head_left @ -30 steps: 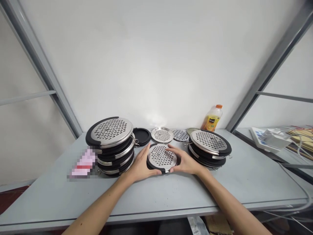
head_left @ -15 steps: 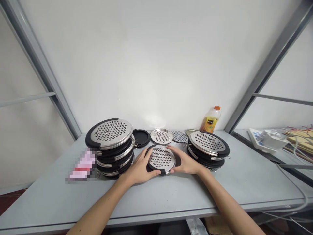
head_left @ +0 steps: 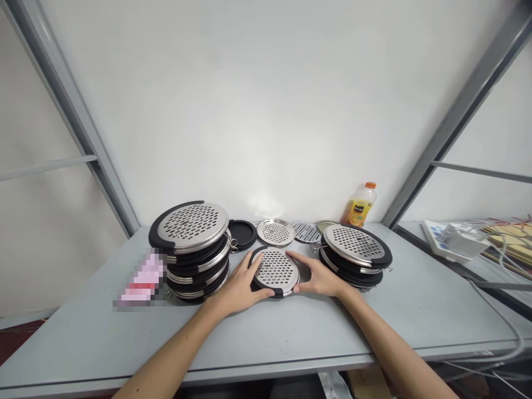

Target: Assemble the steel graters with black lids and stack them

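A round grater (head_left: pixel 276 269) with a perforated steel face and a black rim along its left side lies in the middle of the table. My left hand (head_left: pixel 240 284) grips its left side, thumb at the front edge and fingers over the black rim. On the opposite side, my right hand (head_left: pixel 318 276) curves about the steel edge, thumb and forefinger touching it. A taller stack of similar graters (head_left: pixel 193 224) stands beyond my left hand. To the right of my right hand is a shorter stack (head_left: pixel 354 244), with wire clasps poking out.
Along the wall lie a black round base (head_left: pixel 241 235), a perforated steel disc (head_left: pixel 275 231), another perforated disc (head_left: pixel 306 232) and a plain lid (head_left: pixel 327 225). An orange drink bottle (head_left: pixel 359 206) stands behind the right stack. A power strip (head_left: pixel 446 241) with cables sits far right.
My right thumb has shifted slightly outward along the grater's edge. The grater stays between both hands; the whole view has drifted a little.
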The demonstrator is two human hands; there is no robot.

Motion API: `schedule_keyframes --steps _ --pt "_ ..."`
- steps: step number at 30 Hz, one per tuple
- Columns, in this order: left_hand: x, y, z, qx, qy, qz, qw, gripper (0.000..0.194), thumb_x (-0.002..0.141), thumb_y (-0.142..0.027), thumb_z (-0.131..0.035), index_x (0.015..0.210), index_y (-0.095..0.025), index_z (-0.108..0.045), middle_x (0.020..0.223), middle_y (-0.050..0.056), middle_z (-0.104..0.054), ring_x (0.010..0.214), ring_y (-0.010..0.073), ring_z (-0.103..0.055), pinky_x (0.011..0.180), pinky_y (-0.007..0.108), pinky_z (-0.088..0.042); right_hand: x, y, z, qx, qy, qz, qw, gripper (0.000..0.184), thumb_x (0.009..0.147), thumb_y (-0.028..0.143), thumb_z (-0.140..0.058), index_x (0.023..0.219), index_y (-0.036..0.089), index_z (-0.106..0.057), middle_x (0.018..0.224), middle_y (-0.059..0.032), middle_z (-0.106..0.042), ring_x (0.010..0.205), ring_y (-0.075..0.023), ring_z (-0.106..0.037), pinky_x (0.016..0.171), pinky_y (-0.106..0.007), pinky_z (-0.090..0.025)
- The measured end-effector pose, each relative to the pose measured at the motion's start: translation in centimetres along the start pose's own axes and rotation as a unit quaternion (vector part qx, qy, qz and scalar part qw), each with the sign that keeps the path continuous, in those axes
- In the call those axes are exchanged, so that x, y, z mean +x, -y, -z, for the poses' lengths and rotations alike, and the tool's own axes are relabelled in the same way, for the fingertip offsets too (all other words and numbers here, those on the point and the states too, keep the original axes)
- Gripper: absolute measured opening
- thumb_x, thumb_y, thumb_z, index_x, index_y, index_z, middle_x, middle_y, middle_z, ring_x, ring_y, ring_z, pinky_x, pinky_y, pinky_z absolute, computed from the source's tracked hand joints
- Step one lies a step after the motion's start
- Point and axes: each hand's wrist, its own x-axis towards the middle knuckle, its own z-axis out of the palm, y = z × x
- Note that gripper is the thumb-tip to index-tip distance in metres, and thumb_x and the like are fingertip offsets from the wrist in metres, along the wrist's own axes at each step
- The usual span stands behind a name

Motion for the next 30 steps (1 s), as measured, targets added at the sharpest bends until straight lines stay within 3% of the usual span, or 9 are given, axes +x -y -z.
schedule_keyframes --steps 7,14,21,30 --pt "0.05 -0.07 0.13 -0.002 -0.005 -0.008 1.0 0.087 0.078 -0.057 -0.064 0.149 -0.032 -0.019 0.158 0.005 -0.007 0.141 0.0325 -0.022 0.111 0.045 -0.029 0.05 -0.16 -0.44 -0.028 -0.022 0.008 0.999 0.103 0.055 0.05 -0.083 0.141 0.014 -0.041 0.143 -0.0174 -0.044 0.134 -0.0353 -0.037 0.112 -0.054 -0.027" --pt "0.06 0.19 0.08 -0.008 -0.004 -0.004 1.0 0.087 0.077 -0.057 -0.065 0.148 -0.029 -0.022 0.158 0.006 -0.005 0.14 0.0339 -0.025 0.11 0.045 -0.031 0.11 -0.46 -0.78 -0.017 -0.046 0.034 0.998 0.1 0.053 0.049 -0.084 0.139 0.016 -0.045 0.139 -0.0167 -0.049 0.128 -0.036 -0.046 0.109 -0.054 -0.033" --pt "-0.05 0.45 -0.1 -0.005 -0.013 -0.023 1.0 0.086 0.079 -0.055 -0.065 0.148 -0.029 -0.022 0.158 0.007 -0.006 0.14 0.0345 -0.024 0.11 0.047 -0.031 0.26 -0.55 -0.93 -0.01 -0.025 0.057 0.998 0.103 0.059 0.047 -0.082 0.144 0.017 -0.035 0.146 -0.0173 -0.04 0.132 -0.0346 -0.04 0.111 -0.054 -0.029" --pt "-0.08 0.26 -0.08 -0.008 -0.007 -0.032 0.999 0.085 0.08 -0.051 -0.064 0.149 -0.028 -0.02 0.158 0.009 -0.004 0.141 0.0346 -0.021 0.111 0.048 -0.031 0.15 -0.63 -0.94 -0.024 -0.039 0.064 0.997 0.096 0.055 0.047 -0.084 0.138 0.017 -0.046 0.143 -0.0179 -0.043 0.128 -0.036 -0.045 0.108 -0.054 -0.034"
